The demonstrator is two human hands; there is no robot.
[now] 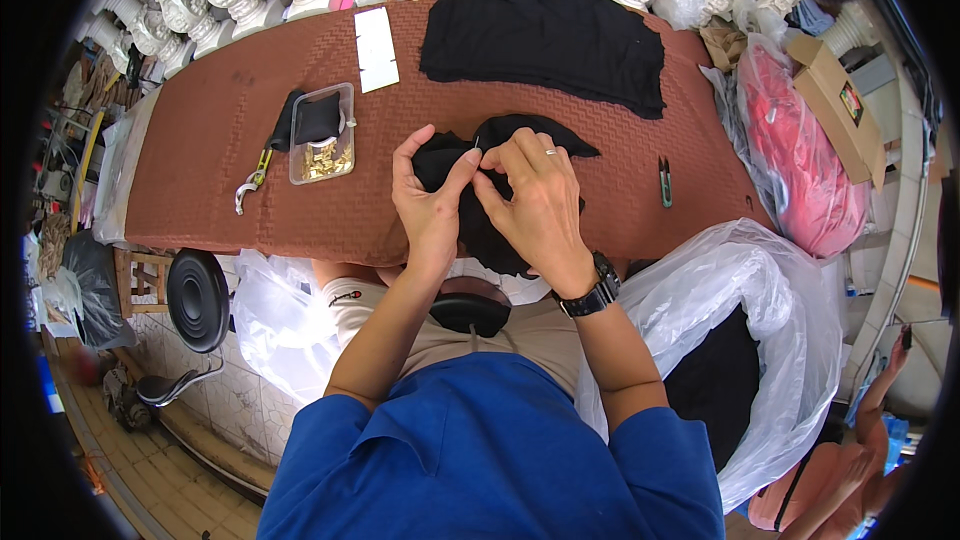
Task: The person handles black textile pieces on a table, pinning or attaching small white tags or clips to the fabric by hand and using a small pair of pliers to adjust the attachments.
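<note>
at the near table (210, 170) edge, black cloth (488, 235) lies under left hand (430, 215), thumb and forefinger spread, and right hand (540, 200), fingertips together, pinch unclear; probably light, limp, best held by a fold.

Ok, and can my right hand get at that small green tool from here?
Probably yes: the green tool lies to the right of your right hand on the brown table cover, with nothing standing between. That hand is busy at the black fabric, though, so it may need freeing first.

Black cloth (488, 238), brown weave-patterned tablecloth (205, 165)
</note>
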